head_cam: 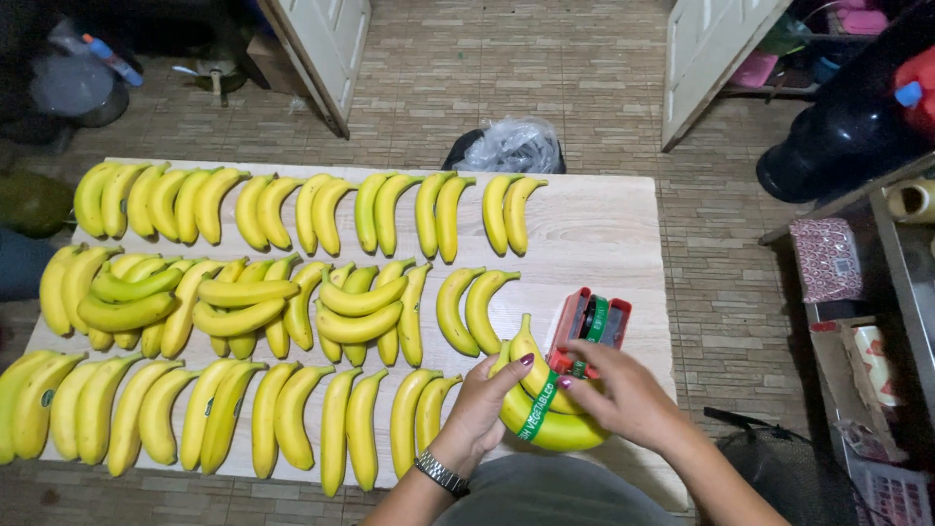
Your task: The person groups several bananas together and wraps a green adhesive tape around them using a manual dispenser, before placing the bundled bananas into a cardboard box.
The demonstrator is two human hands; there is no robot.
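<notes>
Hands meet at near right edge of pale wooden table (604, 229). Your left hand (479, 404) closes around pair of curved yellow bananas (545, 424), wrapped with green printed tape band (542, 399). Your right hand (623, 394) pinches same band between fingertips, beside red plastic tape dispenser (590, 326). Rows of other yellow banana pairs (292, 292) fill rest of table. Risk, I think: pair lies close to table edge, loose grip lets it slide off; hard pull tears tape or bruises peel.
</notes>
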